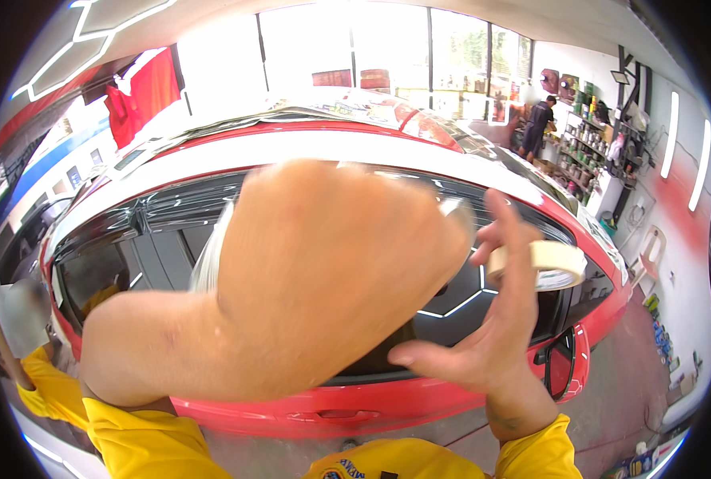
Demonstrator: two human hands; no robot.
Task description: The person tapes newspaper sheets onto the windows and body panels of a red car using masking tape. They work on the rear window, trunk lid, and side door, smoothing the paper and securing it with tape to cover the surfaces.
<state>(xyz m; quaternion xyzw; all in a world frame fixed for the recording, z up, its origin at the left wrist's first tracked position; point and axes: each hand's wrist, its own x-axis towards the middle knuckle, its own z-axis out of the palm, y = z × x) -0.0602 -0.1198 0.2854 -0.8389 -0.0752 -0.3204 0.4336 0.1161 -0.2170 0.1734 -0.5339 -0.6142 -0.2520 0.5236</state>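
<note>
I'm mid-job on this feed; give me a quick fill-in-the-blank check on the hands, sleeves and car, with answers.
1. Fingers of the bare right hand overlap a cream-coloured, ring-shaped roll of ____.
2. In the picture, the bare left hand appears to the ____ of that roll.
3. The short cloth sleeves are coloured ____.
4. The glossy car door below the dark windows is coloured ____.

Missing words: tape; left; yellow; red.
</note>
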